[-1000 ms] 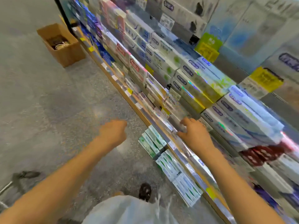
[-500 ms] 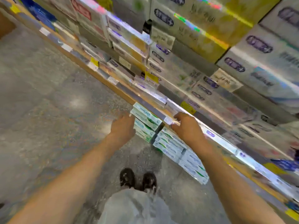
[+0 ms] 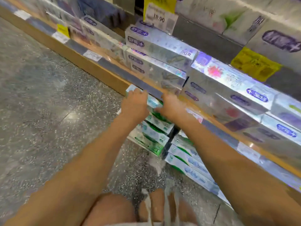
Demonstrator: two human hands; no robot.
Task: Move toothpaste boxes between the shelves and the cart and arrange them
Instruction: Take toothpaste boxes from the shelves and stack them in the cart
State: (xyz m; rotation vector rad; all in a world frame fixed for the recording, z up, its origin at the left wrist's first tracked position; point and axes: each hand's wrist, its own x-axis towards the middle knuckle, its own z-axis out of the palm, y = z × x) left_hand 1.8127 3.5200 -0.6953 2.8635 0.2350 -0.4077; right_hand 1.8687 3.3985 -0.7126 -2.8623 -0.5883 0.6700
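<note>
Speckled floor [image 3: 40, 103] is seen left of the shelf edge [image 3: 101, 74]. Silver-and-purple toothpaste boxes [image 3: 159, 51] are stacked above that edge; green-and-white toothpaste boxes [image 3: 153, 134] are stacked below it. A yellow price tag [image 3: 158, 6] is hung above the edge. Left hand [image 3: 134, 106] is curled onto the top green-and-white box [image 3: 152, 101], probably gripping it. Right hand [image 3: 171, 106] is pressed to the same box; grip can't be told through the blur.
</note>
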